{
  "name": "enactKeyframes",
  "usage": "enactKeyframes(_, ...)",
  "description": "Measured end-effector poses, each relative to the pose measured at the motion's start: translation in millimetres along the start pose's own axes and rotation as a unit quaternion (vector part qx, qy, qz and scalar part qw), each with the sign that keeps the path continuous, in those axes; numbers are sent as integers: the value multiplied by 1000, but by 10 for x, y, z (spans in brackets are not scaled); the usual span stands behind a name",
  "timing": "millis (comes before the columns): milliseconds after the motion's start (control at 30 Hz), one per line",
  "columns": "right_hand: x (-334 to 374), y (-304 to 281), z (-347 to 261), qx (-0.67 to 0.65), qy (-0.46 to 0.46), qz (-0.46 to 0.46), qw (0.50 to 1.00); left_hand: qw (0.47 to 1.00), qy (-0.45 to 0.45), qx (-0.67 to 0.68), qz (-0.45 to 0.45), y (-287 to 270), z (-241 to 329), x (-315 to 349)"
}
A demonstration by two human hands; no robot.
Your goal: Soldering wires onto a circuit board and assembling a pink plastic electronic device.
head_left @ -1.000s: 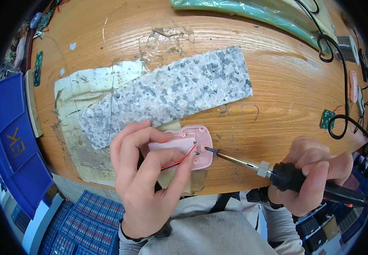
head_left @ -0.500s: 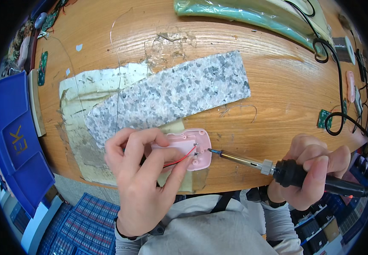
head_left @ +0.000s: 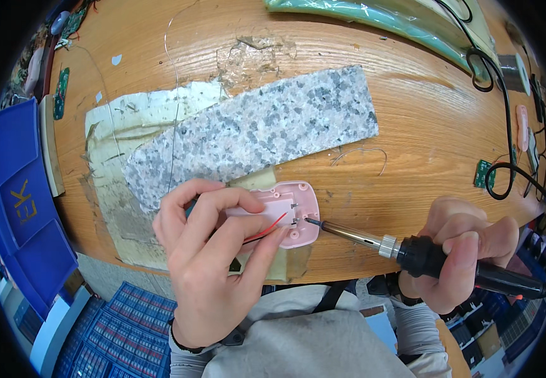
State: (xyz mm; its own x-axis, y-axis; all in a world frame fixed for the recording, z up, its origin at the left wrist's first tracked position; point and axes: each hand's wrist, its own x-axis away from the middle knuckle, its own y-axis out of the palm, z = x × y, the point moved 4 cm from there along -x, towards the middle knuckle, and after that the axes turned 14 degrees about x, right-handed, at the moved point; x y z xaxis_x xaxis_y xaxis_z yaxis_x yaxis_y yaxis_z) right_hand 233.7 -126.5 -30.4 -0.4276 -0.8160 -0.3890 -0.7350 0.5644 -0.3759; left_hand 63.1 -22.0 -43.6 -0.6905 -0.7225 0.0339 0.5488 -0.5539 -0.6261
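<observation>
A pink plastic shell (head_left: 307, 205) with a white inner compartment and two small metal terminals lies near the table's front edge. My left hand (head_left: 213, 264) is closed over its left part, thumb and fingers pinching a red wire (head_left: 273, 225). The wire's free end lies over the compartment, just left of the terminals. A dark wire runs beside it, mostly hidden by the fingers. My right hand (head_left: 465, 252) grips a soldering iron (head_left: 427, 257) by its black handle. The iron's tip is over the shell's right part, close to the lower terminal; contact cannot be made out.
A speckled stone slab (head_left: 260, 126) lies beyond the shell, on worn pale sheeting (head_left: 106, 208). Thin solder wire (head_left: 176, 82) crosses it. A blue bin (head_left: 27, 201) stands left. Black cable (head_left: 507, 113), a solder spool (head_left: 513, 72) and a green circuit board (head_left: 483, 173) are right.
The red wire's end has come away from the upper terminal and sits left of it. The iron's tip has moved slightly left, closer to the terminals. The whole view has shifted a little.
</observation>
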Motion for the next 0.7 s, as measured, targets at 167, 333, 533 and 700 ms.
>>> enactKeyframes(167, -6, 5, -18, 10, 14, 18, 1000, 999, -4, 48, 7, -8, -47, 20)
enactKeyframes(333, -2, 34, -45, 18, 57, 67, 996, 997, 1, 68, 34, -68, -74, 68)
enactKeyframes(533, 44, -18, -16, -11, 50, 73, 996, 998, 10, 43, 32, 29, -36, 72)
enactKeyframes(700, 20, -2, -25, 27, 27, -5, 999, 999, 15, 43, 25, 64, -62, 65)
